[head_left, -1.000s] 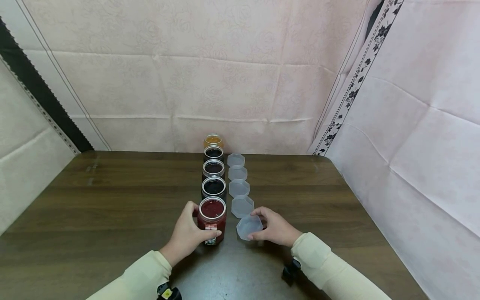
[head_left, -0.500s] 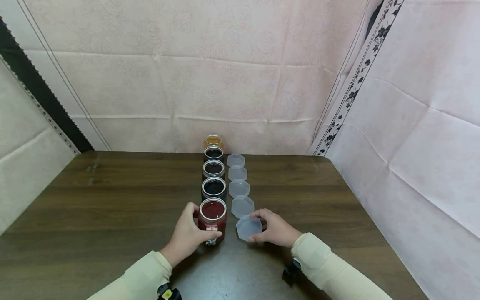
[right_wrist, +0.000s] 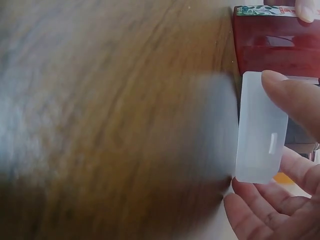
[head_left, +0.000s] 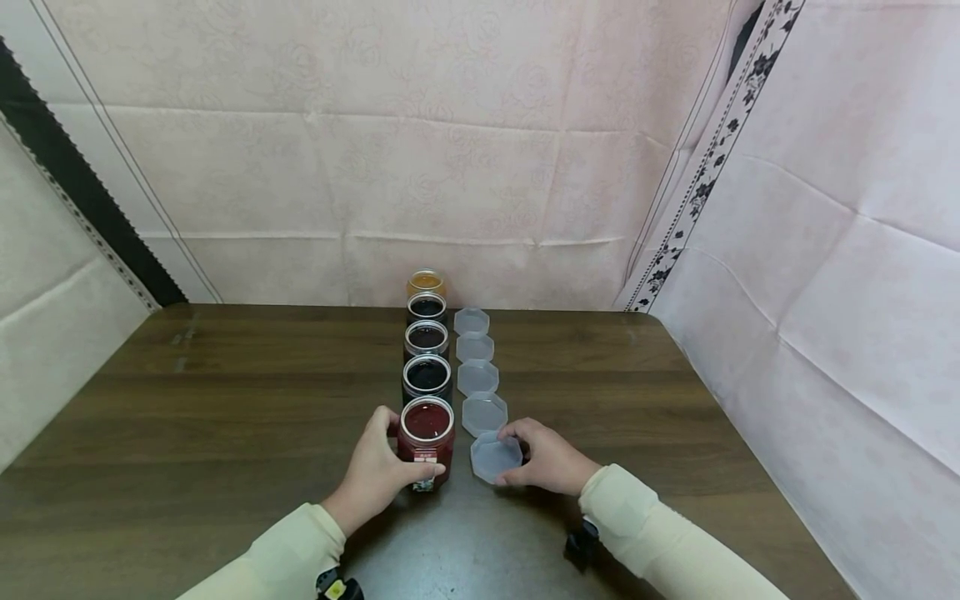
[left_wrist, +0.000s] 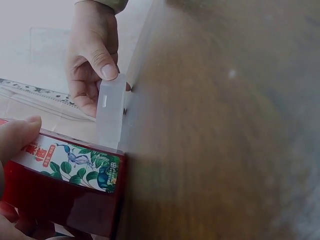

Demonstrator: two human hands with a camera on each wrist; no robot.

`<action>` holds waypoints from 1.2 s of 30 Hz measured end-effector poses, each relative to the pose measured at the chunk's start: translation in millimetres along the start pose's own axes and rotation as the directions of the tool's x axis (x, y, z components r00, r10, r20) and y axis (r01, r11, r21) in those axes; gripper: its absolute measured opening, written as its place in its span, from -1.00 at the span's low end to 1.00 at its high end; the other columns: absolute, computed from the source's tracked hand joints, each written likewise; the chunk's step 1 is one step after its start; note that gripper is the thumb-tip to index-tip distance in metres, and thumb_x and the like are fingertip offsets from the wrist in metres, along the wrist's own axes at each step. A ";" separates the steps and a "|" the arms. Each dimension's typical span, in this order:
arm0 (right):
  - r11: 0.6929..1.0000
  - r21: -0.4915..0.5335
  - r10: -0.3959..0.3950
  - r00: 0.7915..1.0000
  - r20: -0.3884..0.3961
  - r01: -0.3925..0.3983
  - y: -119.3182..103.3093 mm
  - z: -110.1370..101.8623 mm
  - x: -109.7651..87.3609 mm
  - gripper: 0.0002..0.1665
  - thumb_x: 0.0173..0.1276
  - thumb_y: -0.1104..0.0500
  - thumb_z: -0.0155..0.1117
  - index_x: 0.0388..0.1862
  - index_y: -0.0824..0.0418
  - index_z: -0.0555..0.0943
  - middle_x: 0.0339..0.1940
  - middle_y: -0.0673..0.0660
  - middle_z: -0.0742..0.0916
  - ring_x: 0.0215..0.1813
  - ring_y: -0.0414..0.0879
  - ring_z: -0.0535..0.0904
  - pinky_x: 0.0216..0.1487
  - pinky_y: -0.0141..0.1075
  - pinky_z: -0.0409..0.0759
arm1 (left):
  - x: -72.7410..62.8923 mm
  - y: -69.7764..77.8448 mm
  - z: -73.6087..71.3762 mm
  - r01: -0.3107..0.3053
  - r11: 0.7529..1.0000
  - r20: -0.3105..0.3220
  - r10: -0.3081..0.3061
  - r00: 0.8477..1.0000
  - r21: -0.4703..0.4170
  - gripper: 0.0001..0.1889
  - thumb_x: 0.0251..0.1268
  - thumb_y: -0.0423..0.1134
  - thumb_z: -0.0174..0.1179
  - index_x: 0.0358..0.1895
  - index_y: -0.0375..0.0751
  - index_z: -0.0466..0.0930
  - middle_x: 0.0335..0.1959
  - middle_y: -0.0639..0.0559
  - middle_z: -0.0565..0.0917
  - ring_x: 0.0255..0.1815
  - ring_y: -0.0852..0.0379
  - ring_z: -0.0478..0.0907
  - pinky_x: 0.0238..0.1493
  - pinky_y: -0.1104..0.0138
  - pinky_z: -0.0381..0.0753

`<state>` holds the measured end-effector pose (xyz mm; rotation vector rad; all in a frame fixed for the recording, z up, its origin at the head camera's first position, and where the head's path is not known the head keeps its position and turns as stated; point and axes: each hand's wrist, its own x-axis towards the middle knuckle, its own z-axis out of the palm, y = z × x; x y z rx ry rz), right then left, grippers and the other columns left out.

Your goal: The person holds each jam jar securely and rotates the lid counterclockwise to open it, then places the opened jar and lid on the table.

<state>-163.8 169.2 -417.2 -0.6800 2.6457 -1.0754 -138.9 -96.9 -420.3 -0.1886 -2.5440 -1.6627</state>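
Note:
My left hand (head_left: 375, 467) grips a jar of dark red contents (head_left: 426, 450) at the near end of a row of jars. Its thumb lies across the front, by a white label with printed leaves (left_wrist: 80, 165). To the right, my right hand (head_left: 551, 457) pinches a flat, translucent octagonal plastic box (head_left: 495, 458) by its right side, thumb at the near edge. The box is low at the tabletop, just right of the red jar. In the right wrist view a small slot-like mark shows on the side of the box (right_wrist: 261, 130).
Behind the red jar stand several dark jars (head_left: 427, 375) and an amber one (head_left: 427, 283) at the far end. Beside them runs a column of similar octagonal boxes (head_left: 483, 412). The wooden table (head_left: 225, 417) meets pale cloth hangings (head_left: 450, 183) at the back.
The red jar has shifted very slightly right and nearer. The near octagonal box has edged slightly left and nearer. Both hands keep their holds.

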 end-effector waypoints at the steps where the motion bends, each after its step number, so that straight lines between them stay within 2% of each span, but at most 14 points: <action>1: 1.000 -0.012 -0.002 1.000 0.000 0.002 -0.5 0.0 0.1 -0.40 0.08 0.09 0.53 0.03 0.32 0.52 0.03 0.16 0.57 0.02 -0.01 0.50 0.02 -0.13 0.58 | 0.0 -0.1 0.1 0.000 1.000 0.000 0.000 1.000 0.000 -0.27 -0.34 -0.17 0.64 -0.09 -0.27 0.35 -0.16 -0.09 0.52 -0.13 0.04 0.45 -0.20 0.27 0.52; 15: 0.997 -0.082 -0.003 1.000 -0.012 0.002 -5.1 1.4 -0.3 -0.38 0.05 0.05 0.54 0.01 0.30 0.52 0.01 0.16 0.58 0.02 0.01 0.51 0.07 -0.06 0.55 | 1.3 -2.9 3.6 -0.015 1.000 -0.012 0.015 1.000 0.012 -0.27 -0.37 -0.19 0.64 -0.09 -0.28 0.34 -0.17 -0.08 0.53 -0.11 0.04 0.47 -0.09 0.22 0.48; 20: 0.994 -0.106 -0.013 1.000 -0.027 0.010 -3.9 1.9 -0.4 -0.40 0.04 0.04 0.55 -0.01 0.28 0.53 -0.03 0.13 0.59 -0.02 -0.02 0.51 0.05 -0.10 0.57 | 2.3 -1.0 4.4 -0.033 0.999 -0.012 0.033 0.999 0.042 -0.24 -0.38 -0.19 0.65 -0.06 -0.31 0.35 -0.15 -0.08 0.51 -0.07 0.02 0.46 -0.03 0.16 0.48; 29: 0.991 -0.127 0.035 0.999 -0.041 -0.040 -0.6 6.5 2.1 -0.31 0.01 0.00 0.58 0.05 0.29 0.51 -0.05 0.13 0.58 -0.03 -0.02 0.51 0.06 -0.07 0.57 | 2.3 1.7 1.0 -0.025 0.997 0.048 0.022 0.999 0.072 -0.06 -0.34 -0.12 0.64 0.18 -0.39 0.28 0.04 -0.20 0.44 0.09 -0.10 0.39 0.15 -0.01 0.44; 36: 0.995 -0.084 0.059 0.998 -0.038 -0.062 -2.7 2.8 -1.5 -0.26 0.08 -0.05 0.52 0.14 0.29 0.47 0.05 0.16 0.56 0.05 0.01 0.51 0.13 -0.04 0.55 | -1.1 6.6 -16.9 -0.022 0.997 0.109 0.014 0.994 0.073 -0.01 -0.28 -0.10 0.62 0.27 -0.39 0.25 0.12 -0.23 0.40 0.17 -0.12 0.35 0.16 -0.04 0.45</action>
